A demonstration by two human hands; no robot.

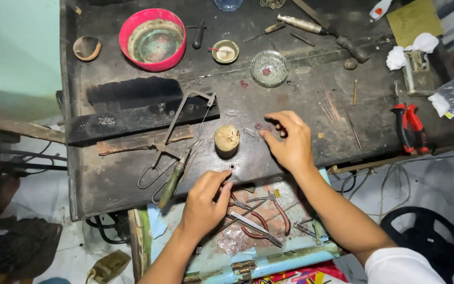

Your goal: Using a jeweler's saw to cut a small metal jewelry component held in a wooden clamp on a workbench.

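Two bare hands: left (204,202) pinches a small metal ring (232,166), right (288,139) picks loose-fingered at tiny red beads (258,126).

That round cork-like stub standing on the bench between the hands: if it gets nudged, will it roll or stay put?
The round stub stands on a flat end, so a light push would probably slide it rather than roll it. It looks short and wide, so tipping seems unlikely. Once on its side it would likely roll. Its pale, pitted top suggests something light, possibly cork or wood.
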